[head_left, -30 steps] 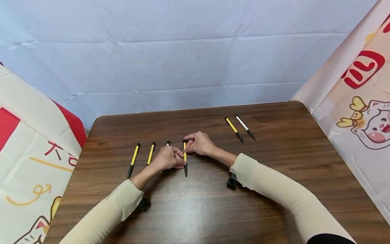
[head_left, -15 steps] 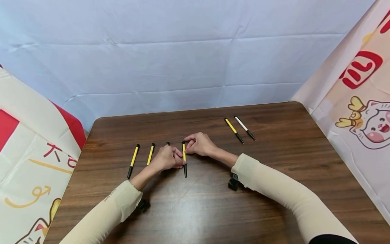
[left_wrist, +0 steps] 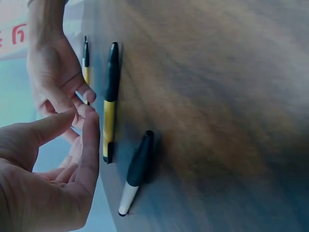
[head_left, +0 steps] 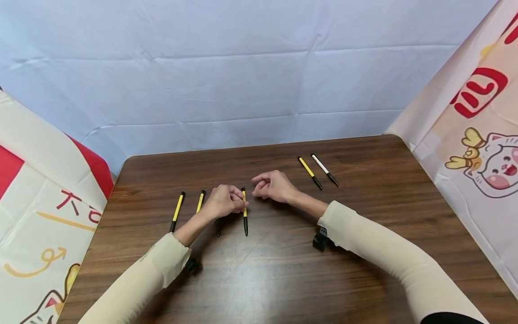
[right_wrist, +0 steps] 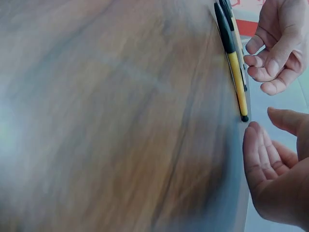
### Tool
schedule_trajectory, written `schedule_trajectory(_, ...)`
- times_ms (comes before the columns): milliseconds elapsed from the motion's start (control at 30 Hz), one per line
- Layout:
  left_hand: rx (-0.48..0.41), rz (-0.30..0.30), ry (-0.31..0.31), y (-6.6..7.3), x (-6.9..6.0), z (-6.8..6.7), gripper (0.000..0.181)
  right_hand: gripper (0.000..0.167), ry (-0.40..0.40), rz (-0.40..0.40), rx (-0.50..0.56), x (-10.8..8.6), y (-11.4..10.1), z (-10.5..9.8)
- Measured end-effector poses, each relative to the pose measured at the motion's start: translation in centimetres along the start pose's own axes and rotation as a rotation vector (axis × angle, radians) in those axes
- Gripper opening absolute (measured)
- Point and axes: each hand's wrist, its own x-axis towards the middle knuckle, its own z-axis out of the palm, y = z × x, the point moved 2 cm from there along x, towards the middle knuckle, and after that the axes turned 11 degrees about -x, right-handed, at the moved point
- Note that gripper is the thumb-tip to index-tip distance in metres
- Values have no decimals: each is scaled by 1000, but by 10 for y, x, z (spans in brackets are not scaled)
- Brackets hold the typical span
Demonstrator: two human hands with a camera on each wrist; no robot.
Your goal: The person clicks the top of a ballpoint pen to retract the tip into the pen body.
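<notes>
A yellow-and-black pen (head_left: 245,220) lies on the wooden table between the two hands, its dark tip toward the near edge. My left hand (head_left: 222,201) hovers over its left side, fingers loosely bent; in the left wrist view that hand (left_wrist: 53,179) has nothing between thumb and index finger. To the right of the pen's top end, my right hand (head_left: 276,186) is apart from it, thumb and fingers spread in the right wrist view. A white-and-black pen (left_wrist: 137,166) lies beneath the left hand, mostly hidden in the head view.
Two yellow pens (head_left: 177,209) lie left of the hands, one partly covered by the left wrist. Farther back on the right, a yellow pen (head_left: 309,172) and a white pen (head_left: 323,168) lie slanted side by side. A pale cloth (head_left: 259,99) hangs behind the table (head_left: 364,193).
Both hands have let go of the yellow pen. My right hand has drawn back to the right, and my left hand has lifted slightly away. The pen stays where it was.
</notes>
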Motion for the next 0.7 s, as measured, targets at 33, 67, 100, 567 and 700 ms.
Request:
schedule_trajectory(33, -1, 6, 3, 2, 1, 0, 19, 41, 2, -7, 9, -1, 1, -3)
schedule_trajectory(67, 2, 10, 7, 3, 2, 0, 19, 40, 5, -12, 19, -1, 2, -5)
schedule_trajectory(100, -7, 11, 11, 5, 3, 0, 19, 40, 8, -15, 25, -2, 3, -8)
schedule_trajectory(567, -97, 23, -2, 26, 22, 11, 31, 44, 5, -51, -4, -7, 14, -47)
schedule_trajectory(700, -97, 41, -6, 32, 28, 19, 33, 44, 18, -37, -14, -8, 20, -61)
